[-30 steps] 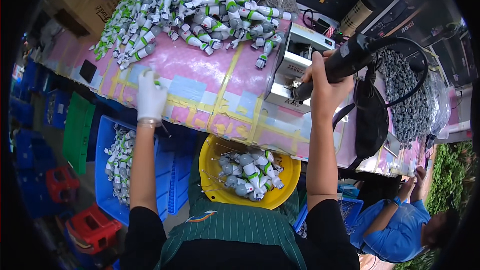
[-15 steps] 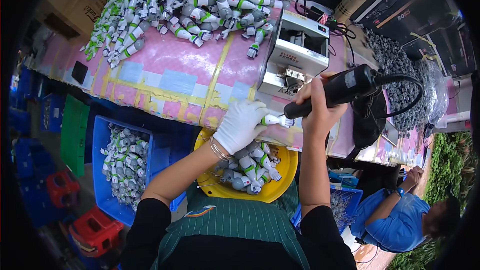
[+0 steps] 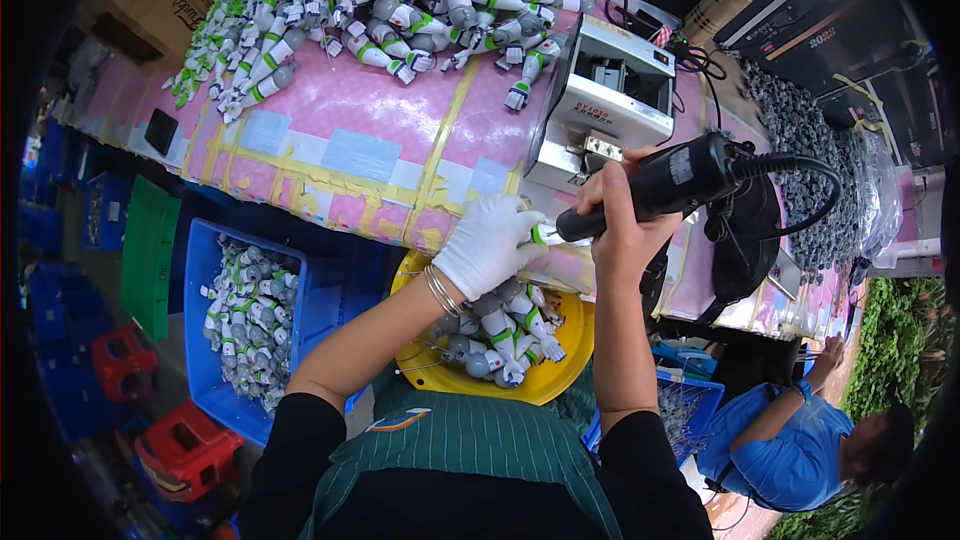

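Note:
In a white glove, my left hand pinches a white-and-green toy arm at the table's near edge. My bare right hand is wrapped round a black electric screwdriver, tilted with its nose down to the left. That nose is right at the toy arm and hides its far end; whether they touch I cannot tell. Below my left hand, a yellow basin holds several more toy arms. A white box-shaped screw feeder stands just beyond my right hand.
A big heap of toy arms covers the table's far left. More fill a blue crate at my left. Small dark parts lie at the far right, near a black bag. A co-worker in blue sits at right.
The screwdriver's nose has come left onto the toy arm and now covers its hand end. My left hand keeps its hold. The whole view has shifted slightly.

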A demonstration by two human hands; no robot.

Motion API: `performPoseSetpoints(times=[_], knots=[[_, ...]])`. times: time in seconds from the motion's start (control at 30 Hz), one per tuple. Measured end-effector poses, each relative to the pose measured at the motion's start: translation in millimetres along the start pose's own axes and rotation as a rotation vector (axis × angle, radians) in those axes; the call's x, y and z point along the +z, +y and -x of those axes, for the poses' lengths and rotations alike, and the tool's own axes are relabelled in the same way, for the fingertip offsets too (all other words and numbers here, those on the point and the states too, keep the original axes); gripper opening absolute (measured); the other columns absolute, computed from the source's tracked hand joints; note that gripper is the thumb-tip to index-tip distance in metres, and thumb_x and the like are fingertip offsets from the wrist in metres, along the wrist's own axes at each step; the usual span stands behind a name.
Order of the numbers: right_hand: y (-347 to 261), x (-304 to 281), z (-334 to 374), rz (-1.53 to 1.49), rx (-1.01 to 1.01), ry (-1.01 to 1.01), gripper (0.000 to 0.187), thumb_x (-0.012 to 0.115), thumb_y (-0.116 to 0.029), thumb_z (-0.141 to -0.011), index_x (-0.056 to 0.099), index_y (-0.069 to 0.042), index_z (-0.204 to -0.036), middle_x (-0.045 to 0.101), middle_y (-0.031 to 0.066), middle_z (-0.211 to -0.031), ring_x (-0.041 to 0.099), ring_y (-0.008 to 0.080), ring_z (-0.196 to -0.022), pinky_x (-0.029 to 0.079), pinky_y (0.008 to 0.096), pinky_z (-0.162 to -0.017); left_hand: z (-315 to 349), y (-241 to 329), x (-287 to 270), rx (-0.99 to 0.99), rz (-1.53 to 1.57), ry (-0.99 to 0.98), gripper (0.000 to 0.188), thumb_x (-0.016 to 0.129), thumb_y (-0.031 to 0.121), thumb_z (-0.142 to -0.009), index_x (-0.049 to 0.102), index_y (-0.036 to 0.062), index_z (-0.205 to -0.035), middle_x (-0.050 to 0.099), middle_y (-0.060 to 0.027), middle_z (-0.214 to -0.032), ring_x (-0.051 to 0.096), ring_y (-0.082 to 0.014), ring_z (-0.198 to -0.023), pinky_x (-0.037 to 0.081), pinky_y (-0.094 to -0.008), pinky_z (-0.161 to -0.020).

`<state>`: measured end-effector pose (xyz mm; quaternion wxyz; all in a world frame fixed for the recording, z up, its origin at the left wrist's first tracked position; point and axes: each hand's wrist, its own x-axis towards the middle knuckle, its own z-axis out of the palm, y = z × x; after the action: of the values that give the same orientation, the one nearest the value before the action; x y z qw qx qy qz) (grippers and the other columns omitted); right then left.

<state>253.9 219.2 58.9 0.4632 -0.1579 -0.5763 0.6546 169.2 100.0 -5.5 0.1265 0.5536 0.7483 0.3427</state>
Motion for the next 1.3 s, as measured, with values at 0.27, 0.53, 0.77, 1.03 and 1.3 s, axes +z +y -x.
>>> performPoseSetpoints(times=[0.27,0.53,0.77,1.03,1.3], knots=[[14,2,12,0.013,-0.077,-0.053,0.021,0.057,0.001,-0.089,0.045,0.001,-0.106,0.049,0.0066,-0.06,0.049,0.0152,-0.047,0.045,0.0306,-0.05,0,-3,6,0.02,-0.052,0.011,0.032,0.077,0.027,-0.071,0.066,0.0071,-0.093,0.058,-0.0111,-0.089,0.059,-0.0324,-0.086,0.046,-0.0441,-0.076],[21,-4,15,-0.029,-0.099,-0.093,0.024,0.058,-0.001,-0.088,0.044,0.0,-0.106,0.048,0.0073,-0.06,0.047,0.0159,-0.047,0.045,0.0308,-0.048,1,-5,10,0.014,-0.076,0.032,0.031,0.077,0.025,-0.07,0.065,0.0109,-0.094,0.056,-0.0116,-0.089,0.056,-0.0329,-0.088,0.045,-0.0456,-0.075],[22,-2,18,-0.034,-0.155,-0.098,0.023,0.059,-0.002,-0.088,0.043,-0.001,-0.105,0.048,0.0069,-0.059,0.047,0.0158,-0.047,0.045,0.0306,-0.048,1,-5,9,0.018,-0.067,0.044,0.031,0.078,0.024,-0.069,0.065,0.0106,-0.093,0.055,-0.0115,-0.086,0.056,-0.0332,-0.085,0.045,-0.0457,-0.073],[20,7,22,0.072,-0.095,0.104,0.013,0.058,0.003,-0.089,0.048,0.0,-0.096,0.051,0.0068,-0.061,0.048,0.0137,-0.046,0.045,0.0288,-0.05,-2,-7,13,0.045,-0.072,0.041,0.031,0.079,0.025,-0.068,0.066,0.0095,-0.092,0.057,-0.0104,-0.084,0.058,-0.0321,-0.082,0.046,-0.0446,-0.072],[15,13,17,0.142,-0.121,0.13,0.019,0.061,0.004,-0.089,0.049,0.004,-0.104,0.053,0.0051,-0.061,0.051,0.0122,-0.048,0.044,0.0278,-0.051,2,-11,10,0.068,-0.107,0.094,0.033,0.078,0.027,-0.069,0.067,0.0097,-0.095,0.058,-0.011,-0.083,0.059,-0.0325,-0.083,0.047,-0.0453,-0.071]])
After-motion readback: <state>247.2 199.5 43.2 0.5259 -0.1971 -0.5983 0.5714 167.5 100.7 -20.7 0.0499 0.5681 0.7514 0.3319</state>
